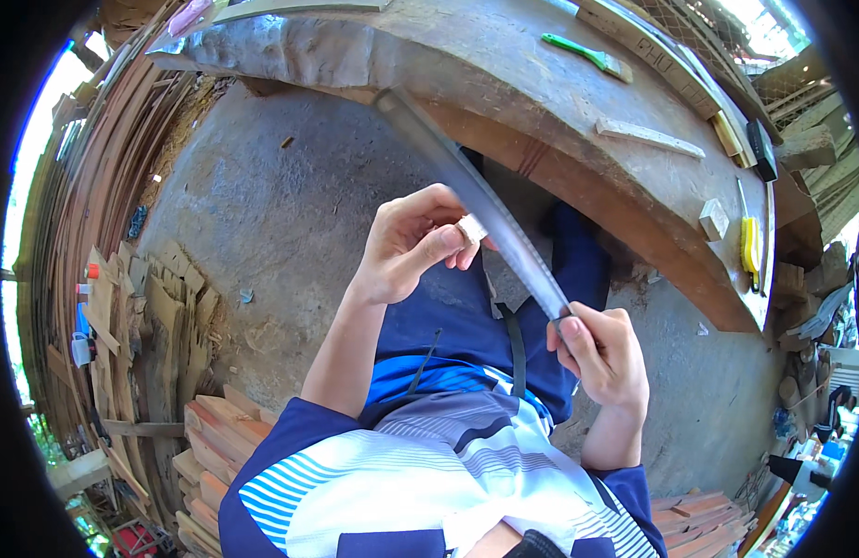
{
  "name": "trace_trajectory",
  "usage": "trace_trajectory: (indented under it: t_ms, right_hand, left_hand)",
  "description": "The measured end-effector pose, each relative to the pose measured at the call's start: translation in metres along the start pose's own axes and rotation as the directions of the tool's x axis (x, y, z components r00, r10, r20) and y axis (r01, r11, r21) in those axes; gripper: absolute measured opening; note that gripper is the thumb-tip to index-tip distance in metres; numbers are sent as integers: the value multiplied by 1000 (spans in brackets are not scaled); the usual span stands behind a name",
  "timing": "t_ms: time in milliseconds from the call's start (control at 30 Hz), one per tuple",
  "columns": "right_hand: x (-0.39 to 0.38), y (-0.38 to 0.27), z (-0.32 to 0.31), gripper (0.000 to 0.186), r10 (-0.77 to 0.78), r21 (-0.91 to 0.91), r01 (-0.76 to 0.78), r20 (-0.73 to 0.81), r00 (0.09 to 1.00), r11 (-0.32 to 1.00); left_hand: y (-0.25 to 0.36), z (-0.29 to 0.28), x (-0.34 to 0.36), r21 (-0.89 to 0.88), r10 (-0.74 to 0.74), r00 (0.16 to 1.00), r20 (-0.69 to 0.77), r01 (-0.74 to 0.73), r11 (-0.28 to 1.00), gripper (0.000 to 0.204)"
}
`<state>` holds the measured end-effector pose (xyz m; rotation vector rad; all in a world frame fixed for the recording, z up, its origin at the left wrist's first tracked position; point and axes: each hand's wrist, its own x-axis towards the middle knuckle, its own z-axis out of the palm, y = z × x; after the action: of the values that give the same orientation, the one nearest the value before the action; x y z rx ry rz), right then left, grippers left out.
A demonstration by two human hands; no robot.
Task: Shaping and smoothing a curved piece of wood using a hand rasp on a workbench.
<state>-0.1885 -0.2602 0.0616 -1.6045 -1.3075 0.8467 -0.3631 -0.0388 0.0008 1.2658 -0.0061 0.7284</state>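
My left hand [413, 239] is closed, with a small pale wooden block [471, 228] pinched between thumb and fingers. In my right hand [599, 358] is the near end of a long, narrow metal blade [504, 232], smeared by motion. Its grey length slants up and left past the block to a darker far end near the workbench edge. Whether the blade touches the block I cannot tell, and its exact kind is not clear. Both hands are in front of my body, above my dark blue trousers.
The curved workbench [532, 102] bears a green-handled brush [587, 58], a pale wooden strip [650, 138], a white block [714, 220] and a yellow-handled tool [750, 249]. Stacked boards [94, 177] line the left side. Wood offcuts [226, 428] lie beside me on the concrete floor [262, 205].
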Motion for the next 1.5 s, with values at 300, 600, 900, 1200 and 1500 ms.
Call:
trace_trajectory:
  t_ms: [300,600,900,1200,1500]
  right_hand:
    - [28,27,-8,46,18,68,-20,33,999,997]
    - [33,62,-12,46,121,209,-86,-161,979,974]
    - [25,96,-16,35,300,312,-246,-139,944,918]
    - [33,122,-21,33,284,298,-226,-168,944,927]
    - [38,132,-25,40,280,265,-225,-194,940,938]
  left_hand:
    - [-32,-17,27,-20,-18,1000,9,18,1000,30]
    - [-67,-8,62,-6,88,996,0,-88,996,32]
    - [-74,-16,73,313,272,962,35,-270,911,25]
    - [-60,-36,92,601,351,936,18,-290,744,32]
    - [65,-15,231,616,692,706,150,-614,493,30]
